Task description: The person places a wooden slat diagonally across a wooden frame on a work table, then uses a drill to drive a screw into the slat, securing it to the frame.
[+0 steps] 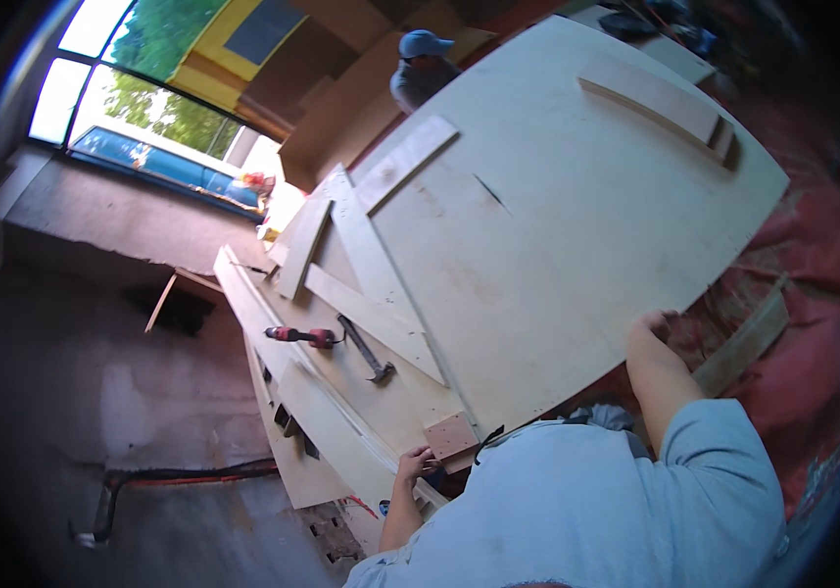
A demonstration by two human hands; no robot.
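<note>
Head view: the large pale board (557,235) is placed before the person, with its near edge run slantwise from the small block (451,433) up to the right corner. At this near edge the right hand (650,323) is put, fingers bent; whether the board is gripped by them cannot be told. The left hand (417,463) is held just beside the small block, at the lower left corner of the board. Its fingers are partly curled, but it cannot be told if anything is grasped.

Between the right hand and the stacked strips (655,98) near the far right edge, a wide surface of the board is seen, marked by a dark slit (493,193). The left edge is crossed by a wide plank (407,162).

To the left of the board, the bench (346,377) is occupied by a hammer (366,350), a red and black drill (302,336) and a short plank (306,249). Farther left, long rails (317,392) are laid along the bench. On the right, a worn plank (748,333) is rested over the red sheet (816,265). Behind the far edge, a person in a blue cap (425,44) is seen.
</note>
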